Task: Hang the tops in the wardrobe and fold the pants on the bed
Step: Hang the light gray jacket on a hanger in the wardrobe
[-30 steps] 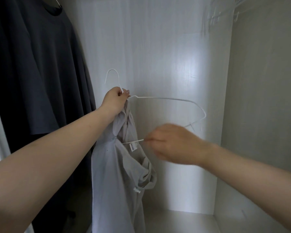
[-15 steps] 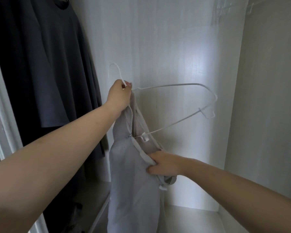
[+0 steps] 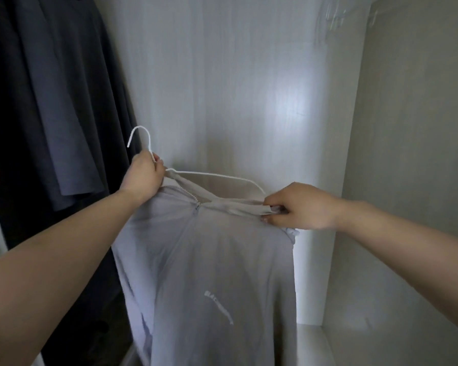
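A light grey zip-up top (image 3: 209, 260) hangs spread out in front of me inside the white wardrobe. My left hand (image 3: 143, 175) grips the neck of a thin white wire hanger (image 3: 214, 175), just under its hook, together with the top's left collar. My right hand (image 3: 299, 207) pinches the top's right collar edge and stretches it sideways toward the hanger's right end. The zipper stands open at the neck. A small white print shows low on the chest.
Dark grey T-shirts (image 3: 50, 101) hang at the left, close to my left arm. The wardrobe's white back panel (image 3: 249, 88) and right side wall (image 3: 407, 154) enclose the space. Several white hangers (image 3: 336, 14) show blurred at the top right. A white shelf floor (image 3: 315, 342) lies below.
My right hand went down to the bunched top, took its collar, and has pulled it up and right, spreading the top across the hanger. My left hand kept its grip and sank lower.
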